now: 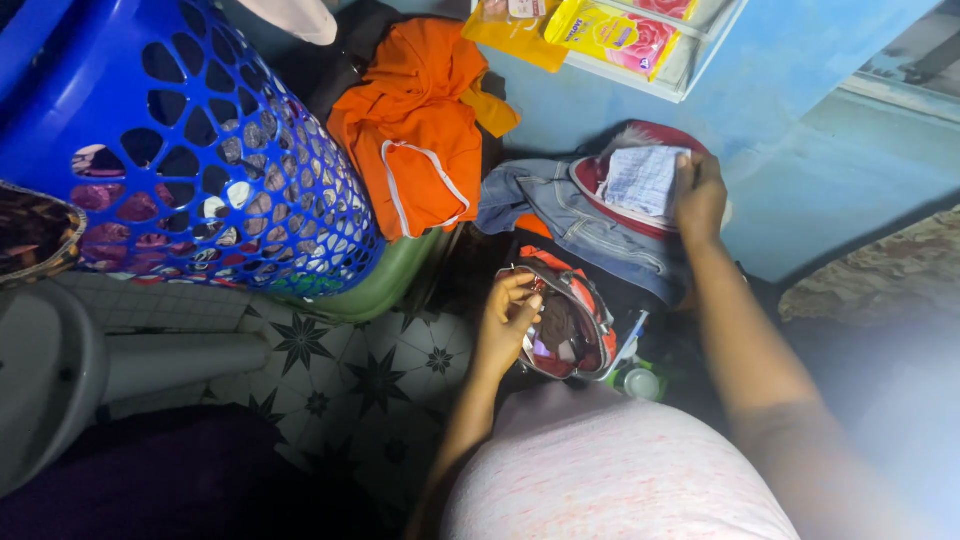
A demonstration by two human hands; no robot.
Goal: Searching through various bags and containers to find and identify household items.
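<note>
Left hand pinches the orange bag rim at centre frame, holding it open; right hand grips folded white cloth upper right, over jeans.

Basket at ten o'clock; shirt at twelve, right of basket; jeans at one; bag centre, below jeans.

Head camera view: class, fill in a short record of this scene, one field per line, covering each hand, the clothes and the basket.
Left hand: at the rim of an open orange and grey bag
Right hand: on a folded pale checked cloth
Under the cloth: red garment, then denim jeans
Orange garment: draped beside the basket
Blue laundry basket: tilted, patterned cloth inside
Floor: star-patterned tiles
</note>
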